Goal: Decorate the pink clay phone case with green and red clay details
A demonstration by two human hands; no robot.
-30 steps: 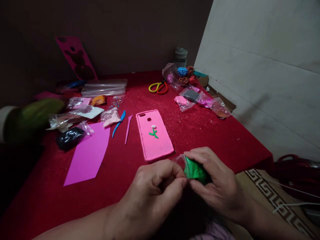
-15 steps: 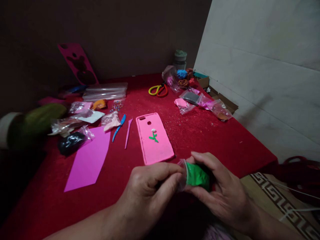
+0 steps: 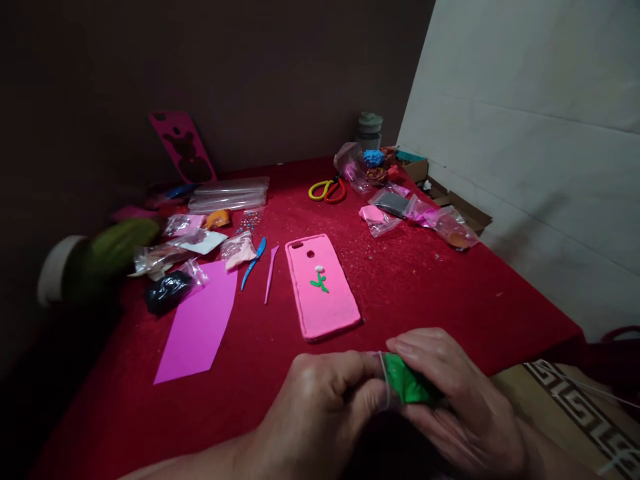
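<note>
Near the table's front edge, my right hand is closed around a small clear bag of green clay. My left hand pinches the mouth of that bag between thumb and forefinger; the fingertips partly hide its rim. Just beyond my hands lies a pink phone case, flat on the red cloth. On it is a flower with a white head and a green stem with leaves. Left of the case are a pink modelling tool and a blue modelling tool.
A purple sheet lies at left with a bag of black clay on its edge. Scissors and more clay bags lie farther back. A second case leans on the wall. A bottle stands behind.
The view has shifted, so the table's things sit lower and farther right. My left fingers have moved in over the bag's mouth, closer to the green clay.
</note>
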